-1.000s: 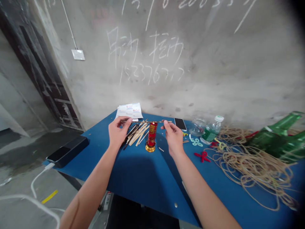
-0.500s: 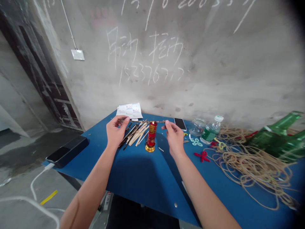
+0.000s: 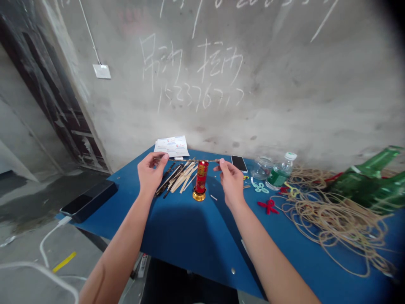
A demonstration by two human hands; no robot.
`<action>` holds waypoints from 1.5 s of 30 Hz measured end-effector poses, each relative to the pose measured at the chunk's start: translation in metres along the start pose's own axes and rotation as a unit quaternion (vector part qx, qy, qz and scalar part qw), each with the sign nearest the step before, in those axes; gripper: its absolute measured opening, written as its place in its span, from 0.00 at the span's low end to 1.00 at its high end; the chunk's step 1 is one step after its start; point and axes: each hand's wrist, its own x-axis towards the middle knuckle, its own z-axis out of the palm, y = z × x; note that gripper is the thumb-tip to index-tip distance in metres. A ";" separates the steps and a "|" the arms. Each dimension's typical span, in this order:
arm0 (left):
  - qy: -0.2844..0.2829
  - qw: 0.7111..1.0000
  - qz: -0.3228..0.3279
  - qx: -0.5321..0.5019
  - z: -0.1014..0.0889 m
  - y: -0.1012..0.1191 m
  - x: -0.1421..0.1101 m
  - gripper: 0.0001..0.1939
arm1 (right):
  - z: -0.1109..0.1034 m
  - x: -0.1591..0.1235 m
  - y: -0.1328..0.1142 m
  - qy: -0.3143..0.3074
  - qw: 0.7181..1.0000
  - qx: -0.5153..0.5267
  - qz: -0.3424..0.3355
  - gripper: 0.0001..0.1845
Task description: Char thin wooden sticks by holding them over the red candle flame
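Observation:
A thin brown stick [image 3: 186, 160] stretches level between my hands, crossing the top of a lit red candle [image 3: 201, 177] on a gold base. My left hand [image 3: 152, 171] pinches its left end between thumb and fingers. At the other end, my right hand [image 3: 231, 179] grips it the same way, with the tip partly hidden by the fingers. Pale wooden sticks [image 3: 184, 177] lie in a loose pile left of the candle. Dark, blackened sticks [image 3: 167, 181] rest beside them, close to my left hand.
On the blue table [image 3: 177, 236] stand a glass jar [image 3: 262, 168], a green-labelled bottle [image 3: 280, 172] and green glass bottles [image 3: 363, 185]. Tangled cord [image 3: 335, 228] covers the right side. A phone [image 3: 238, 163], papers [image 3: 171, 146], a red pipe-cleaner shape [image 3: 268, 207] and a black box [image 3: 90, 200] lie around.
My left hand has shifted a little to the left, drawing the stick leftward over the candle top. My right hand stays almost in place, and less of the stick shows past it.

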 end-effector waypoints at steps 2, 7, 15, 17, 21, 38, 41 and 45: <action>0.003 1.000 -0.001 0.000 0.000 -0.001 0.000 0.14 | 0.000 0.000 0.000 0.000 1.000 -0.005 -0.001 0.32; 0.001 1.000 0.005 0.002 -0.001 -0.002 0.001 0.15 | 0.000 0.001 -0.001 0.020 1.000 -0.006 0.001 0.33; 0.001 1.000 -0.007 -0.006 -0.001 0.000 0.001 0.16 | -0.006 0.007 -0.003 0.085 0.996 0.001 -0.002 0.28; 0.004 1.000 -0.015 -0.009 -0.001 0.000 0.001 0.17 | -0.006 0.008 -0.003 0.086 0.996 0.003 0.001 0.27; 0.016 0.999 -0.040 -0.004 -0.001 0.000 0.002 0.19 | -0.006 0.008 -0.003 0.084 0.996 -0.007 0.007 0.27; 0.044 0.987 -0.135 -0.072 0.003 0.000 0.002 0.20 | -0.008 0.009 0.002 0.082 0.997 0.000 0.003 0.23; 0.044 0.986 -0.138 -0.079 0.002 -0.002 0.003 0.21 | -0.007 0.008 0.001 0.081 0.997 -0.003 0.004 0.23; 0.044 0.987 -0.136 -0.078 0.001 -0.004 0.003 0.21 | -0.007 0.007 0.001 0.078 0.997 -0.009 0.006 0.24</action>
